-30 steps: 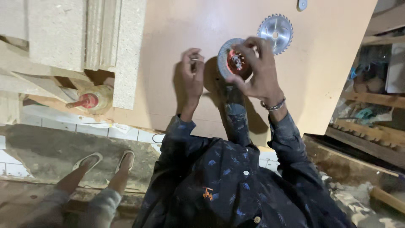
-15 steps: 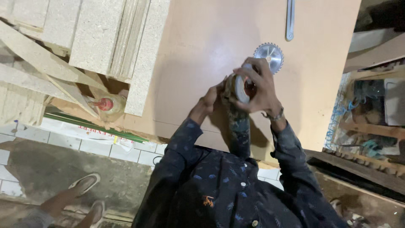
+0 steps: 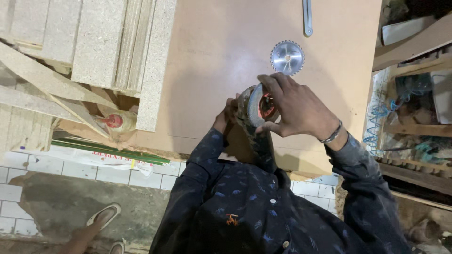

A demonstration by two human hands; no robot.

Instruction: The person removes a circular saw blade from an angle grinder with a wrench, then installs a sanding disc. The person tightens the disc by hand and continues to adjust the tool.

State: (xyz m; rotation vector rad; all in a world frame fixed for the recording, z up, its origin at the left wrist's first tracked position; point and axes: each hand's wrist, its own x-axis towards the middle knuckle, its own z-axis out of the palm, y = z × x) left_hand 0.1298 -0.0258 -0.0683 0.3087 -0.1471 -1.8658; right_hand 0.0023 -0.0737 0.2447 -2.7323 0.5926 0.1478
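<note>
Green-and-white long pkg (image 3: 113,153) lies at worktop (image 3: 212,70) edge, 9 o'clock of hands. Right hand (image 3: 294,108) arched, grip closed round grey disc w/ red centre (image 3: 258,107), held above worktop. Left hand (image 3: 229,113) mostly hidden behind disc, grip can't tell. Toothed saw blade (image 3: 287,57) flat at 12 o'clock.

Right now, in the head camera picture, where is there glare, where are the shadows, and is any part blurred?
Head view: glare on the circular saw blade lying on the brown board; soft shadow on the board left of the arms; the right hand grips a round tool sharply enough, the left hand is mostly hidden behind it; the right-side shelves are dark and cluttered.
</note>
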